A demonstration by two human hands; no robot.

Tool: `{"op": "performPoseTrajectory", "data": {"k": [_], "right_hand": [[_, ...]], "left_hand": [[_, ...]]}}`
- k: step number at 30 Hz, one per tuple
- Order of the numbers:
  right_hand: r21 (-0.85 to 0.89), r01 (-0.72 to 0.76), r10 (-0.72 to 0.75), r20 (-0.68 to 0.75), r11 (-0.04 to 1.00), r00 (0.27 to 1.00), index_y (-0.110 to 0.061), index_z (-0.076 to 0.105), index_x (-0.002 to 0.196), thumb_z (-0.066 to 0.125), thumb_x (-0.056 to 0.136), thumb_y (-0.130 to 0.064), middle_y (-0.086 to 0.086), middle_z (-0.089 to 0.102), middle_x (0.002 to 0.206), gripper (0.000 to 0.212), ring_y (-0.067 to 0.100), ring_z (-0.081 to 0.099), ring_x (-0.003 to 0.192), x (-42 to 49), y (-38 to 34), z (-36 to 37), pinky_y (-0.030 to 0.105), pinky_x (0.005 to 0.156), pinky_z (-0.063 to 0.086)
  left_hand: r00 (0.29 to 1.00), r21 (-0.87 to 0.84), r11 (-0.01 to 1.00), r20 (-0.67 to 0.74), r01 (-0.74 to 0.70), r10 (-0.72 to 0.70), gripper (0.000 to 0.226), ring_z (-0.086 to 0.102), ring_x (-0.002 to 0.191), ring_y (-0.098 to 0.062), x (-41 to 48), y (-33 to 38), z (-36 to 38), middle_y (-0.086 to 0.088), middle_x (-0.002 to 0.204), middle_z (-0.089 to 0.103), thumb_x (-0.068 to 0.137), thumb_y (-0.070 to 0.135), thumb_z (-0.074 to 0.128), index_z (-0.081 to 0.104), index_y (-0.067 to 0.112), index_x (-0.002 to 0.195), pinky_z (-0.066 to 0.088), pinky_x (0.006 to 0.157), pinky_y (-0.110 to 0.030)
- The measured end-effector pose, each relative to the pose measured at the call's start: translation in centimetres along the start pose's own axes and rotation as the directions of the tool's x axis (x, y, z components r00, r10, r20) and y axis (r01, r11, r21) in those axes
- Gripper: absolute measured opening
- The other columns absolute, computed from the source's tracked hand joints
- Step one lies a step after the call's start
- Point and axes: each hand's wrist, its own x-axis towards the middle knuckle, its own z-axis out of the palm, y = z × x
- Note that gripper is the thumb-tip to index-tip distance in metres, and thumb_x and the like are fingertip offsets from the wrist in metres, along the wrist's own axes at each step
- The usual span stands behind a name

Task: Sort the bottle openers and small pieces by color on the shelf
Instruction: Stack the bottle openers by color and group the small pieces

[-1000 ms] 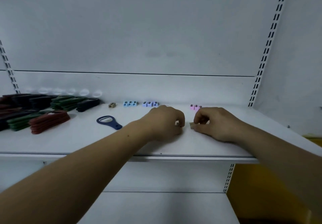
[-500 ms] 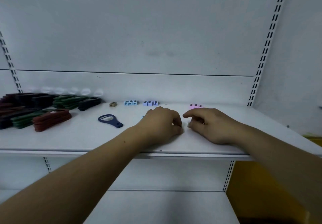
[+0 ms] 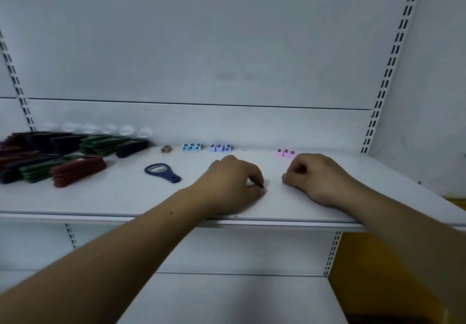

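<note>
The white shelf (image 3: 100, 197) carried stacked bottle openers (image 3: 78, 170) in red, green and dark, left of the lone blue bottle opener (image 3: 161, 175). Right of that opener rested the left hand (image 3: 234, 185), pinching a small piece (image 3: 261, 186) that was mostly hidden, and farther right the right hand (image 3: 315, 177), fingers curled under, grasp impossible to tell. Behind the opener, toward its right, sat a tan piece (image 3: 166, 149), then light-blue pieces (image 3: 191, 147), lilac pieces (image 3: 220, 147) and pink pieces (image 3: 286, 153).

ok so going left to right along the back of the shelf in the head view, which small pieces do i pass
tan piece → light blue pieces → lilac pieces → pink pieces
</note>
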Motion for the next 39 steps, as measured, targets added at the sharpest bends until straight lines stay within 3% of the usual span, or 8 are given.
{"op": "performPoseTrajectory", "data": {"k": [6, 11, 16, 20, 22, 24, 29, 39], "right_hand": [[-0.061, 0.042, -0.04, 0.043, 0.997, 0.998, -0.03, 0.06, 0.097, 0.056, 0.092, -0.029, -0.011, 0.063, 0.084, 0.007, 0.004, 0.054, 0.078, -0.1, -1.1, 0.3, 0.016, 0.063, 0.037], [-0.339, 0.077, -0.056, 0.072, 0.938, 0.996, -0.017, 0.064, 0.087, 0.044, 0.098, -0.027, -0.005, 0.059, 0.083, 0.025, 0.019, 0.052, 0.086, 0.1, -1.7, 0.5, 0.029, 0.071, 0.037], [-0.226, 0.067, -0.045, 0.101, 0.972, 0.994, -0.017, 0.064, 0.074, 0.042, 0.098, -0.029, -0.002, 0.066, 0.085, 0.034, 0.017, 0.056, 0.084, 0.0, -2.4, 1.1, 0.029, 0.072, 0.04], [-0.131, 0.113, -0.096, 0.129, 0.985, 0.987, -0.023, 0.065, 0.103, 0.046, 0.094, -0.047, -0.01, 0.06, 0.1, 0.032, 0.007, 0.051, 0.085, -0.2, -3.0, 1.8, 0.024, 0.078, 0.04], [-0.112, 0.164, -0.142, 0.181, 0.98, 0.973, -0.037, 0.052, 0.128, 0.052, 0.088, -0.056, -0.016, 0.045, 0.112, 0.043, 0.0, 0.042, 0.087, -0.6, -3.2, 2.0, 0.02, 0.086, 0.034], [-0.091, 0.215, -0.191, 0.214, 0.972, 0.958, -0.039, 0.05, 0.132, 0.057, 0.087, -0.052, -0.018, 0.043, 0.113, 0.048, -0.004, 0.042, 0.089, -0.7, -3.3, 2.1, 0.018, 0.089, 0.032], [-0.076, 0.278, -0.26, 0.189, 0.958, 0.947, -0.035, 0.065, 0.113, 0.062, 0.09, -0.032, -0.016, 0.055, 0.107, 0.023, -0.007, 0.05, 0.09, -0.6, -3.5, 2.5, 0.001, 0.079, 0.032], [0.014, 0.183, -0.182, 0.186, 0.983, 0.965, -0.037, 0.065, 0.101, 0.069, 0.086, -0.026, -0.021, 0.06, 0.094, 0.019, -0.017, 0.05, 0.071, -0.9, -4.0, 1.9, -0.001, 0.067, 0.035]], "left_hand": [[1.0, -0.018, 1.0, 0.001, 0.01, -0.01, 0.017, 0.051, 0.103, -0.012, -0.5, -0.6, -0.3, 0.01, 0.106, 0.065, 0.088, 0.043, 0.059, 0.067, 0.034, 0.1, 0.042, 0.096, -0.034], [1.0, -0.023, 1.0, -0.014, -0.011, 0.011, 0.021, 0.05, 0.107, -0.012, -1.2, -0.9, -0.7, 0.011, 0.111, 0.064, 0.09, 0.042, 0.056, 0.067, 0.033, 0.106, 0.041, 0.097, -0.033], [0.993, -0.006, 0.998, -0.101, 0.06, -0.06, 0.019, 0.053, 0.105, -0.011, -2.0, -2.7, -1.9, 0.01, 0.11, 0.064, 0.091, 0.031, 0.058, 0.068, 0.027, 0.106, 0.041, 0.091, -0.026], [0.947, 0.015, 0.978, -0.256, 0.207, -0.197, 0.021, 0.055, 0.107, -0.023, -1.2, -7.3, -4.0, -0.001, 0.112, 0.064, 0.091, 0.022, 0.057, 0.068, 0.02, 0.109, 0.041, 0.09, -0.03], [0.925, 0.123, 0.93, -0.213, 0.346, -0.316, 0.032, 0.05, 0.117, -0.028, 0.0, -10.0, -5.0, -0.008, 0.128, 0.055, 0.095, 0.026, 0.051, 0.059, 0.018, 0.125, 0.04, 0.097, -0.034], [0.89, 0.212, 0.865, -0.085, 0.455, -0.447, 0.043, 0.043, 0.126, -0.03, 1.5, -12.0, -5.4, -0.011, 0.14, 0.044, 0.098, 0.033, 0.044, 0.046, 0.014, 0.137, 0.037, 0.103, -0.037], [0.84, 0.472, 0.818, 0.249, 0.329, -0.482, 0.039, 0.042, 0.125, -0.031, 3.5, -14.2, -4.5, -0.018, 0.135, 0.043, 0.102, 0.021, 0.024, 0.047, 0.001, 0.126, 0.033, 0.106, -0.036], [0.9, 0.491, 0.807, 0.097, 0.329, -0.426, 0.032, 0.055, 0.11, -0.024, 2.6, -14.3, -5.9, -0.01, 0.127, 0.057, 0.092, 0.008, 0.045, 0.063, 0.01, 0.118, 0.045, 0.091, -0.028]]}}
